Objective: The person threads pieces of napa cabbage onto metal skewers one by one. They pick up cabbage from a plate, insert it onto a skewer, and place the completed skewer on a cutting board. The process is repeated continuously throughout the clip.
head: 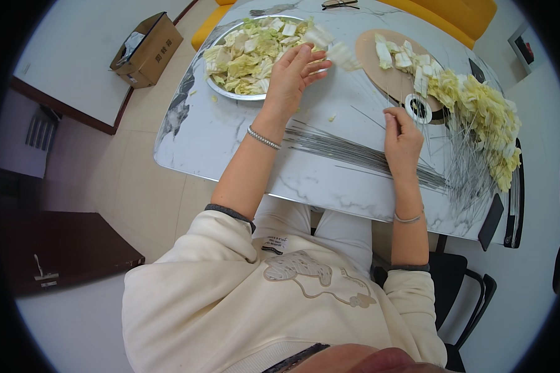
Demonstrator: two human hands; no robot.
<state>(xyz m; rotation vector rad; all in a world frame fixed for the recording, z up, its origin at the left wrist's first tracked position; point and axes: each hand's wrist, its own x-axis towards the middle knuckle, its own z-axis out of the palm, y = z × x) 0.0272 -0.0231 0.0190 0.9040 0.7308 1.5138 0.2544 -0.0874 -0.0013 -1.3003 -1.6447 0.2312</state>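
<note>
My right hand is closed around thin metal skewers, above the table. Motion-blurred cabbage pieces hang in the air between my hands; whether they sit on a skewer in my right hand is hard to tell. My left hand is empty, fingers apart, over the right rim of a metal basin heaped with chopped napa cabbage. Bare skewers lie in a loose bundle below. At the right, many skewers carry cabbage at their tips, fanned in a pile partly over a round wooden board.
A white ring-shaped object lies at the board's near edge. Eyeglasses rest at the marble-patterned table's far side. A dark flat object is at the right edge. A cardboard box and a black chair stand nearby.
</note>
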